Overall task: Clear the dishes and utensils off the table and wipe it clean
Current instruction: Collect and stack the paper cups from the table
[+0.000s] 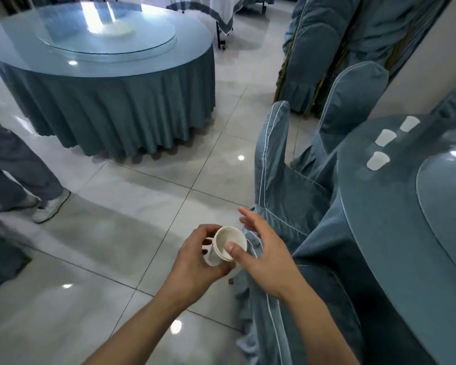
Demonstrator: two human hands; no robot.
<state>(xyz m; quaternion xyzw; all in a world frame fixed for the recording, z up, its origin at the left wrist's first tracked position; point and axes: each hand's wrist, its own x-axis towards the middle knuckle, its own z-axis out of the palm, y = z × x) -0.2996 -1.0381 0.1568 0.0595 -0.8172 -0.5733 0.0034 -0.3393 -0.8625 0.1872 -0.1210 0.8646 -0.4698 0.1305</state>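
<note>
My left hand (195, 256) grips a small white cup (228, 239) from the side, held over the tiled floor with its mouth tilted toward me. More white cups seem stacked beneath it, partly hidden by my fingers. My right hand (263, 256) hovers beside the cup with fingers spread; its thumb rests at the cup's rim. On the round table (395, 246) at the right, covered in blue cloth under glass, stand three upturned white cups (378, 160), (385, 137), (408, 123).
Blue-covered chairs (277, 167) stand against the right table. Another round table (103, 83) with a glass turntable is at the back left. A person's legs and white shoes (50, 206) are at the left. Stacked covered chairs (313, 56) line the far right wall.
</note>
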